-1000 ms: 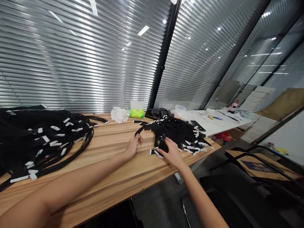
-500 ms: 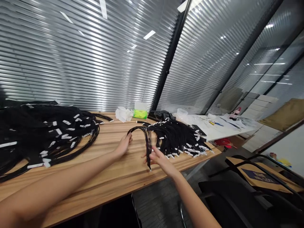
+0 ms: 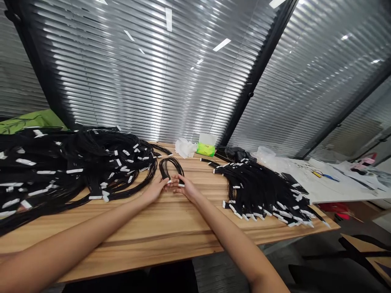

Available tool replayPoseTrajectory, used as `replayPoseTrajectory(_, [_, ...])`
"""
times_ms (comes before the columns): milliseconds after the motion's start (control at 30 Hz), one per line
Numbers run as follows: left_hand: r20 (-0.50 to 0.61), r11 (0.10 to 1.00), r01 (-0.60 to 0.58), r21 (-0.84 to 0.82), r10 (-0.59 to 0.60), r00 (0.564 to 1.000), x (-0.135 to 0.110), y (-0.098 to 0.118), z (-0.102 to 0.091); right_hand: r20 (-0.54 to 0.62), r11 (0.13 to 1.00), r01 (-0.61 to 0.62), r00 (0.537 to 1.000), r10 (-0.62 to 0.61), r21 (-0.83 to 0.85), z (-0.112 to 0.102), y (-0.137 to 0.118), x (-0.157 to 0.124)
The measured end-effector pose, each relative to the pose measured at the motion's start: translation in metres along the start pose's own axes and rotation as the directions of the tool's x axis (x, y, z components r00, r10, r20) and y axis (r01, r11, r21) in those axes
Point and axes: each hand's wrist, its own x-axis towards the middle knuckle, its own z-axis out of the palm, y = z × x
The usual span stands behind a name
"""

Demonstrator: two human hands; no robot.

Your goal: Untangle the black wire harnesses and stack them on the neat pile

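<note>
A black wire harness (image 3: pixel 171 160) arches up in a loop above the wooden table, its two ends brought close together. My left hand (image 3: pixel 156 189) is closed round one end, where a white connector shows at the fingertips. The other end, also tipped in white, is between the fingers of my right hand (image 3: pixel 187 189). Both hands almost touch. To their left lies a big heap of similar black harnesses (image 3: pixel 91 162) with white ends. Off to the right, a flatter pile of harnesses (image 3: pixel 259 187) is spread with white connectors toward the table's front edge.
On the wooden table (image 3: pixel 171 236), crumpled tissue (image 3: pixel 185 147) and a green tissue pack (image 3: pixel 206 147) stand at the back. A black bag (image 3: pixel 236 154) is beside them. A white table (image 3: pixel 336 185) adjoins at right, bearing a yellow-and-blue tool (image 3: pixel 325 176). Blinds rise behind.
My hands have come together and moved away from the right pile, bringing the harness ends side by side. The harness now forms a narrow loop. The view has turned left.
</note>
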Motion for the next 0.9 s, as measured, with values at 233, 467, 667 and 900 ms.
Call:
replayPoseTrajectory(233, [0.192,0.998,-0.034,0.054,0.023,0.981,-0.003,-0.011,-0.006,0.151,0.998,-0.045,0.987,0.051,-0.044,-0.009,-0.001,-0.005])
replayPoseTrajectory(467, [0.33,0.963,-0.142,0.23,0.06,0.942,-0.015,-0.012,-0.002,0.246,0.977,-0.141,0.953,0.178,-0.161,-0.018,-0.009,-0.019])
replayPoseTrajectory(667, [0.171,0.732,-0.347,0.587,0.306,0.936,-0.017,-0.001,-0.006,0.305,0.962,-0.246,0.913,0.271,-0.118,-0.009,-0.007,-0.028])
replayPoseTrajectory(900, [0.51,0.996,-0.001,0.088,-0.044,0.859,-0.025,-0.007,0.001,0.328,0.952,-0.298,0.894,0.304,-0.07,-0.004,-0.007,-0.036])
